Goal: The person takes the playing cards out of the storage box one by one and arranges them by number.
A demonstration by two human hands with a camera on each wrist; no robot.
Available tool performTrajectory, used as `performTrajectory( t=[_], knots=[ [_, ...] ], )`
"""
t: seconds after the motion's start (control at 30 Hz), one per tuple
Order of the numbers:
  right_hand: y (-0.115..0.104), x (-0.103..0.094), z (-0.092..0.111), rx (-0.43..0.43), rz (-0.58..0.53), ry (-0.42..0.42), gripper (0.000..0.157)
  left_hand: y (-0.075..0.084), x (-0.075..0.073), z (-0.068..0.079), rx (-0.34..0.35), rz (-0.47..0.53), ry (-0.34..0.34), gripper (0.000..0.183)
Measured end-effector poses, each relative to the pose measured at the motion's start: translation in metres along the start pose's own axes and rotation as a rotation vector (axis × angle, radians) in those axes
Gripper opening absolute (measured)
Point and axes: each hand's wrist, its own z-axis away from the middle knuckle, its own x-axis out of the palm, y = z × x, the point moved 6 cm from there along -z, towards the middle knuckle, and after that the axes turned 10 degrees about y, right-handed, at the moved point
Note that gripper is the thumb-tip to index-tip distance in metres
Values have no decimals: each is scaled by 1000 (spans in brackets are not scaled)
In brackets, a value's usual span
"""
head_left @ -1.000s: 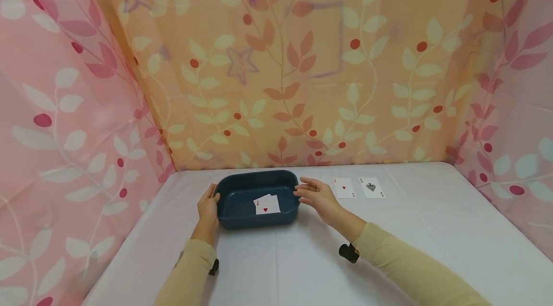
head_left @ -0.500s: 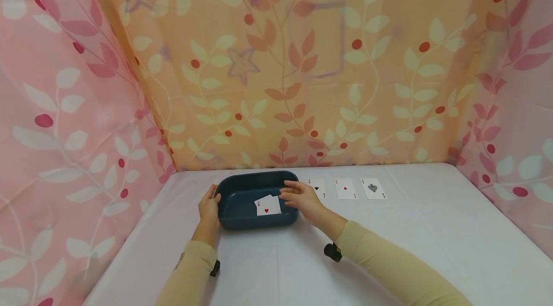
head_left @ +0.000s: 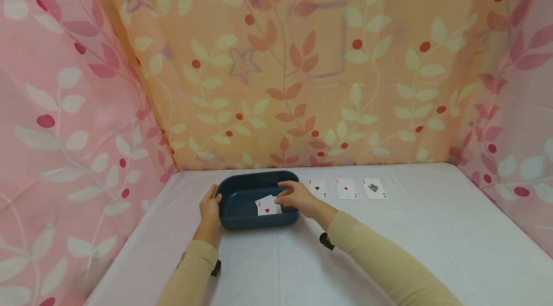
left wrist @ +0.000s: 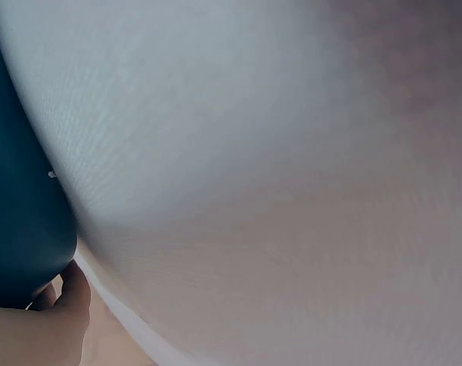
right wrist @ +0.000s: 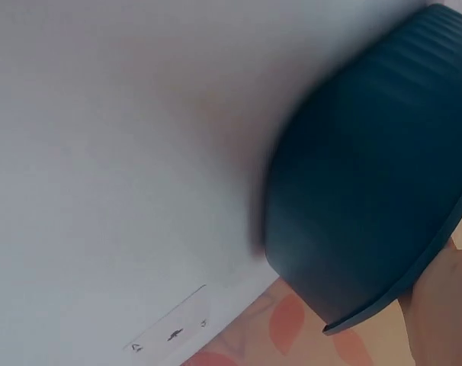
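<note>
Floral cloth (head_left: pixel 363 104), hung behind and at both sides of your table (head_left: pixel 285 267), which is covered in white. Blue dish (head_left: pixel 259 222), flat on the table. Your left hand (head_left: pixel 210 207), gripping the dish's left end, thumb at the rim. Your right hand (head_left: pixel 300 199), over the dish's right end, fingers bent close together; whether they pinch a card, you cannot tell. Heart card (head_left: pixel 269 207), inside the dish, overlapping another card. Club card (head_left: pixel 317 189), diamond card (head_left: pixel 347 189), spade card (head_left: pixel 374 189): in a row right of the dish.
</note>
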Motion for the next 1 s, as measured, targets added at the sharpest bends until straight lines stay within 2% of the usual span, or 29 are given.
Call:
performTrajectory(
  t=[0.13, 0.27, 0.4, 0.53, 0.73, 0.83, 1.0],
  knots=[
    [-1, 8, -4, -20, 103, -18, 60, -1, -3, -2, 1, 0, 4, 52],
    [-1, 15, -8, -53, 257, 13, 60, 0, -2, 0, 11, -8, -7, 52],
    [1, 21, -15, -45, 404, 32, 65, 1, 0, 2, 17, -3, -14, 52],
    [7, 25, -20, 4, 466, 48, 69, 3, 1, 2, 24, 9, -10, 52],
    [17, 31, -25, 95, 446, 77, 73, 3, 3, 2, 34, 12, -10, 52],
    [19, 33, -26, 116, 450, 81, 74, 3, 2, 1, 32, 11, -6, 52],
    [20, 37, -30, 101, 557, 57, 70, 2, 2, 1, 36, 9, -9, 52]
  ],
)
